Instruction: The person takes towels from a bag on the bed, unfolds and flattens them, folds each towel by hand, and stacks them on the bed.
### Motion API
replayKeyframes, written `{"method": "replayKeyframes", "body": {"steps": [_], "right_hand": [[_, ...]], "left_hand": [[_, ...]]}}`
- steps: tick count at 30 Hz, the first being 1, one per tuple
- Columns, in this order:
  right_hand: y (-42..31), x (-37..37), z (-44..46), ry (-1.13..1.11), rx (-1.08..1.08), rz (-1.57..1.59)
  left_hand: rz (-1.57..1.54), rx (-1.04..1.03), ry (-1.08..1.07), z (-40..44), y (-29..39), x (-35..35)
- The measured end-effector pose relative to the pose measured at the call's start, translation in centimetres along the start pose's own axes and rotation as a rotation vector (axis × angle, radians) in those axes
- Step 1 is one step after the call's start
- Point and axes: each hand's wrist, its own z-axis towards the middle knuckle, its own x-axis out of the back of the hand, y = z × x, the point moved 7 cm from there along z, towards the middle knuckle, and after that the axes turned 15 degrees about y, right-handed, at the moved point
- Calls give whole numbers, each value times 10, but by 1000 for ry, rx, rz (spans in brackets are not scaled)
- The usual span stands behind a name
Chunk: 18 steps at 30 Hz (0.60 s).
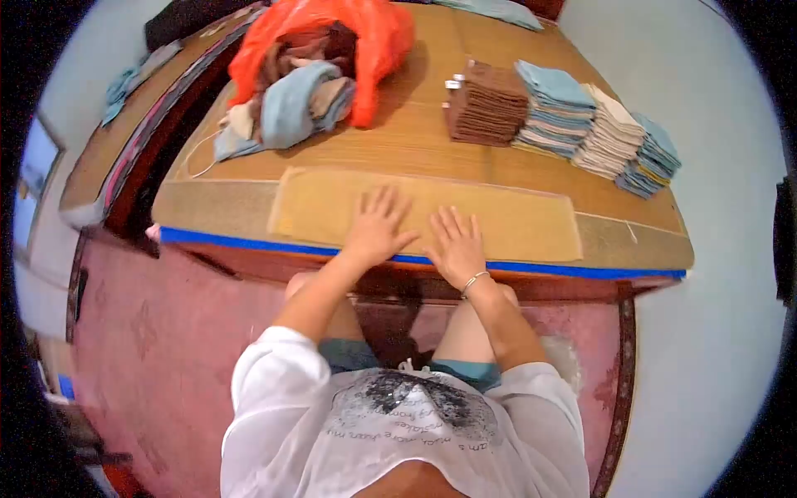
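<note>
On the left of the mat-topped platform [477,41], a red plastic bag [382,41] spills loose cloths [290,108]. Along the front edge lies a yellow towel [427,195], flat, with the left hand [378,228] palm-down on it, fingers fanned; beside it, the right hand [457,246] rests likewise, fingers spread. Further right, four stacks of folded cloths [554,108] stand.

Covered, cropped and too small to read
The left hand [380,224] and right hand [457,247] hide patches of the yellow towel [519,220] (their palms are out of sight too); the red plastic bag [386,41] and a pale blue cloth [502,12] run off the top edge; the white tags [452,84] on the brown stack [491,106] are illegibly small.
</note>
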Motion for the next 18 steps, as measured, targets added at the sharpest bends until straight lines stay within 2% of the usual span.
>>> {"method": "replayKeyframes", "body": {"steps": [6, 8, 12, 16, 18], "right_hand": [[89, 32, -25, -37, -157, -122], [127, 42, -34, -91, -297, -179], [186, 56, -52, -19, -371, -243], [214, 68, -51, 1, -414, -340], [223, 70, -50, 37, -535, -295]], "left_hand": [[113, 121, -61, -8, -59, 17], [133, 192, -77, -11, -91, 18], [237, 276, -51, -20, -142, 40], [303, 314, -17, -31, -168, 41], [309, 306, -9, -32, -168, 40]]}}
